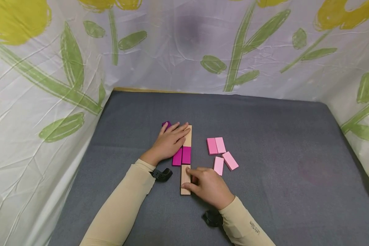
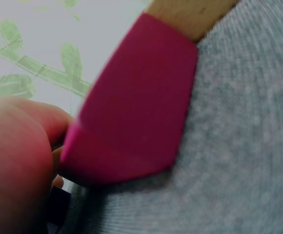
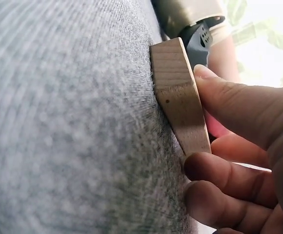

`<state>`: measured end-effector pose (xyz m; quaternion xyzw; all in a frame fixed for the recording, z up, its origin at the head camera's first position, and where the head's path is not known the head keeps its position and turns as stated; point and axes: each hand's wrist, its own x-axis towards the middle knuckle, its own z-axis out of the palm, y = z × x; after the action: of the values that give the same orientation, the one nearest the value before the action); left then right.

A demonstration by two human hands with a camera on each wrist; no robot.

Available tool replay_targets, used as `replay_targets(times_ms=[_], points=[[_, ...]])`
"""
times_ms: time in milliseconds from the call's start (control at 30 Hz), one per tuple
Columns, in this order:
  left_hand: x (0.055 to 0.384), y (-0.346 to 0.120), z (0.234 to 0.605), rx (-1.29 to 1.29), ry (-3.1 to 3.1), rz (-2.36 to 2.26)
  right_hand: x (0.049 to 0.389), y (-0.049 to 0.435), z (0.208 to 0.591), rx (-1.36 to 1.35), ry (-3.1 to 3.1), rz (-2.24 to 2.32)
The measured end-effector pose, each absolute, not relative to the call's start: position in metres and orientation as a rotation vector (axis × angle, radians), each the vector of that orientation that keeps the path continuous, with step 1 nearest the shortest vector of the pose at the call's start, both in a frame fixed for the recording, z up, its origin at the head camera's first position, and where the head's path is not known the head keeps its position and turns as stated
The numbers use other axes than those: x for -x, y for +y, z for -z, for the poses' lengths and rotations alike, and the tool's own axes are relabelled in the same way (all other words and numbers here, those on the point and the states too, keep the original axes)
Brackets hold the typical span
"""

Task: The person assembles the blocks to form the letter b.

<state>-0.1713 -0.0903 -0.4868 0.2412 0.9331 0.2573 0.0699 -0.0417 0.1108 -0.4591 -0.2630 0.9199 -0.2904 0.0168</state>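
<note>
My left hand [image 1: 169, 141] lies flat over the blocks with its fingers spread, partly hiding them. Under and beside it are a purple block [image 1: 177, 158], another purple block [image 1: 186, 154] and a plain wooden block [image 1: 188, 138]. A purple corner [image 1: 165, 123] shows past its fingertips. My right hand [image 1: 208, 186] holds a second plain wooden block [image 1: 185, 177], which is flat on the cloth at the near end of the row. In the right wrist view, the thumb rests along that wooden block [image 3: 183, 92], with curled fingers [image 3: 214, 170] at its end.
Several pink blocks [image 1: 220, 145] lie loose right of the row, close to my right hand. Grey cloth [image 1: 279, 164] covers the table. White fabric [image 1: 172, 54] with painted flowers hangs around the back and sides. A black wrist device [image 1: 162, 175] sits by my left cuff.
</note>
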Motion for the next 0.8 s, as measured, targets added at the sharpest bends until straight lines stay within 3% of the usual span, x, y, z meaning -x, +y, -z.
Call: replay_targets(times_ms=[800], points=[[0.1705,-0.089,0.4855,-0.721,2.811,-0.756,0.0469,0.1132,0.4686,0.721,2.849,0.928]])
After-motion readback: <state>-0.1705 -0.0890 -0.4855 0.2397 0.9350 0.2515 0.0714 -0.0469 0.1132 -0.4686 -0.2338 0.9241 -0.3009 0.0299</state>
